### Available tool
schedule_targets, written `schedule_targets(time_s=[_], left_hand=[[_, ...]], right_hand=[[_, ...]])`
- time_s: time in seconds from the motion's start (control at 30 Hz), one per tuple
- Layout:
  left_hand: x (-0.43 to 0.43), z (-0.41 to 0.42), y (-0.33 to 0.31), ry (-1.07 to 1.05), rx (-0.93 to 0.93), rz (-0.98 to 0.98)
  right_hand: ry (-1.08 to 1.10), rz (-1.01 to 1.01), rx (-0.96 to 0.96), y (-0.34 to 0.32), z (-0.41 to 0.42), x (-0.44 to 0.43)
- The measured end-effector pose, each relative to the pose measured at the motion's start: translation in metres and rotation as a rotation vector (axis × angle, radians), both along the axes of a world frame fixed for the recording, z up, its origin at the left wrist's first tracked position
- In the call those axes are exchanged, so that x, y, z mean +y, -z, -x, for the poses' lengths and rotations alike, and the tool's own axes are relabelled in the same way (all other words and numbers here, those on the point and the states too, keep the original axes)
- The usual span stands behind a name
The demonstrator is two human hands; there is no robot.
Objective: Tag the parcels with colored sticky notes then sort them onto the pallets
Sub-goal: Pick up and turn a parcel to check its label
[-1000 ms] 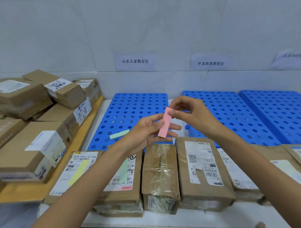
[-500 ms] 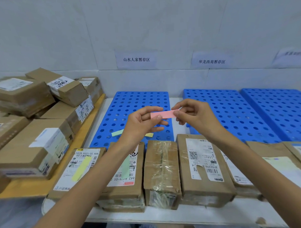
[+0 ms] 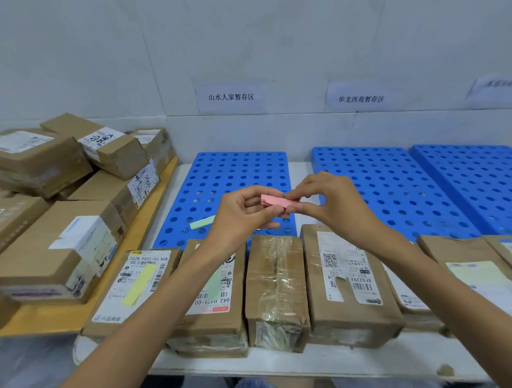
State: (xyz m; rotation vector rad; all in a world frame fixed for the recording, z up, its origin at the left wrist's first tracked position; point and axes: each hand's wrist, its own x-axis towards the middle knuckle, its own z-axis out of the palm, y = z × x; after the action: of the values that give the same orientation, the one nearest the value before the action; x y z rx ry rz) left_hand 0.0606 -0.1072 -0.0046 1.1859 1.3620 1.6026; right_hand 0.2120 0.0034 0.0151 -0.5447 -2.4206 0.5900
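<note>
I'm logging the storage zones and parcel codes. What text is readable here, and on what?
"山水人家暂存区": left wall sign.
"华龙西苑暂存区": middle wall sign.
"502B P021-00 A68": label of the leftmost front parcel.
Right wall sign and other parcel labels: too blurred or small.

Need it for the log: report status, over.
Left hand and right hand both pinching pink sticky notes. Taped parcel below untagged. Nothing in the way.
</note>
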Motion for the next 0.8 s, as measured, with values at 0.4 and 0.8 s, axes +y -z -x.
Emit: schedule_targets(time_s=[0.4, 0.8], left_hand=[[-0.0031, 0.0007, 0.0011, 0.015, 0.026, 0.008], [-0.0051, 0.0006, -0.0004, 0.039, -0.085, 0.068]], right_hand=[[-0.053, 0.184, 0.050, 0.0031, -0.0013, 0.0029], [-0.083, 0.234, 0.049, 0.0053, -0.0013, 0.0054]])
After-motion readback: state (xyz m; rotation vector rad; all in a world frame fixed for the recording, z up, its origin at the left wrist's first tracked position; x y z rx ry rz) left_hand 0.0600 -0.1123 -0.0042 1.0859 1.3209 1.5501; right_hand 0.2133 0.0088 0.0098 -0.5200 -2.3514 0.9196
